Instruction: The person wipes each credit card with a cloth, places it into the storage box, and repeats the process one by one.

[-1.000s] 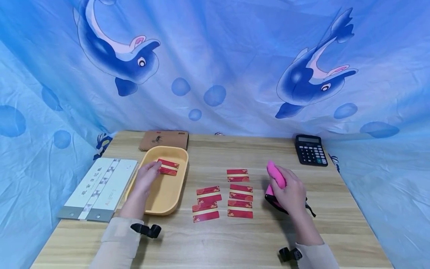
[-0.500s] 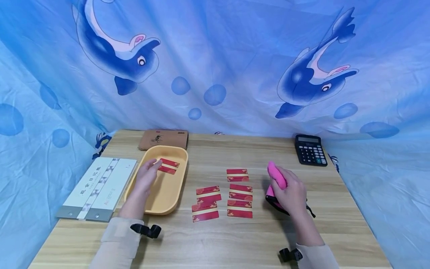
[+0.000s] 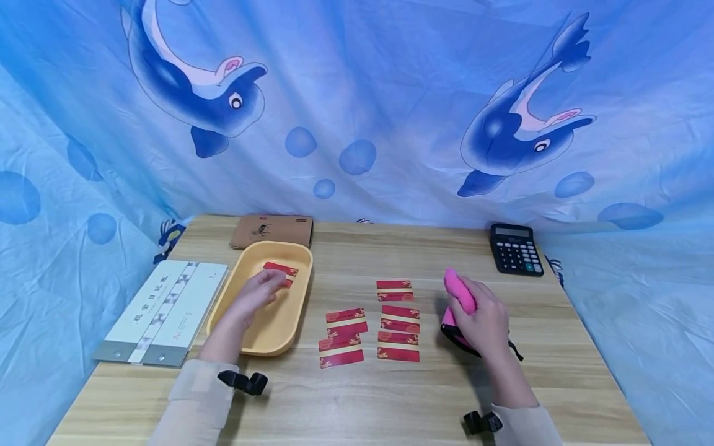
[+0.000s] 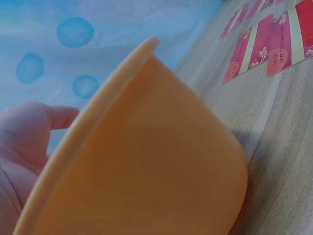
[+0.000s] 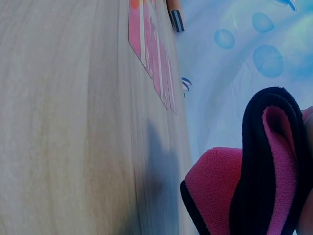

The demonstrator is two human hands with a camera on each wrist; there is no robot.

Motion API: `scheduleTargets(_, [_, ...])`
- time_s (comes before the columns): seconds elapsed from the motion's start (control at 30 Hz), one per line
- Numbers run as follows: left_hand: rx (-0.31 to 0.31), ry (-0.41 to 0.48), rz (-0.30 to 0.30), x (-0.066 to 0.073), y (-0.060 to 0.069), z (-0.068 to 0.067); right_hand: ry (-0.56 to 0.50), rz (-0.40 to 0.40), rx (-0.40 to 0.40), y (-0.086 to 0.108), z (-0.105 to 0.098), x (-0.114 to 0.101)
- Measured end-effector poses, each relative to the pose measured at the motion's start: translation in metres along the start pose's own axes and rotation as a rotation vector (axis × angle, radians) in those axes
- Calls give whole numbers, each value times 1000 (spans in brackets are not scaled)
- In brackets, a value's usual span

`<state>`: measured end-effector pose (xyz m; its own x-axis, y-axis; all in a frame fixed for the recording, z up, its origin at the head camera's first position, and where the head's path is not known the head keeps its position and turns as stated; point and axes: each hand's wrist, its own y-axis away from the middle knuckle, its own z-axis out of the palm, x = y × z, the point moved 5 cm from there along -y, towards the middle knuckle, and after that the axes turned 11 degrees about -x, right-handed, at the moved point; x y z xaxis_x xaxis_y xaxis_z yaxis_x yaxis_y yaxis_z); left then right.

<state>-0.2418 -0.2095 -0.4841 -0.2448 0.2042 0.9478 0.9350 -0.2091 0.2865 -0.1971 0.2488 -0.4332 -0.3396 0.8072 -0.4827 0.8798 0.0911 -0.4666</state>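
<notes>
My left hand hovers inside the yellow tray, fingers loosely bent over a red card with a pale stripe. Part of that card is hidden beneath the fingers. The left wrist view shows mostly the tray's outer wall, which covers much of the hand. On the right, my right hand grips a folded pink cloth with black edging; its fold fills the lower right of the right wrist view. Several matching red cards lie in two columns on the table between the hands.
A white ledger book lies left of the tray. Behind the tray is a brown wallet-like case. A black calculator sits at the back right of the wooden table. A blue dolphin-print curtain encloses the table.
My left fingers have let go of the card's left edge in the tray, and the hand has shifted right over it. The right hand and cloth stay put.
</notes>
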Motion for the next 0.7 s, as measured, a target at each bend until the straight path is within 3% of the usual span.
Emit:
scheduleTargets(0.2, [-47,-2,25,1,-3,2,-4,2,3,0,-1,2])
scheduleTargets(0.33, [35,65,70,8,2,1,-7,7,-2,0,0,3])
scheduleTargets(0.43, [133,70,120,21,10,2,-6,14,-4,1,0,4])
scheduleTargets(0.53, [202,21,183,41,19,9,-6,23,-2,2,0,5])
scheduleTargets(0.63, [203,-12,276,61,25,24,-6,29,-1,2,-1,6])
scheduleTargets(0.7, [170,-26,344,72,28,37,-8,32,-2,2,-1,6])
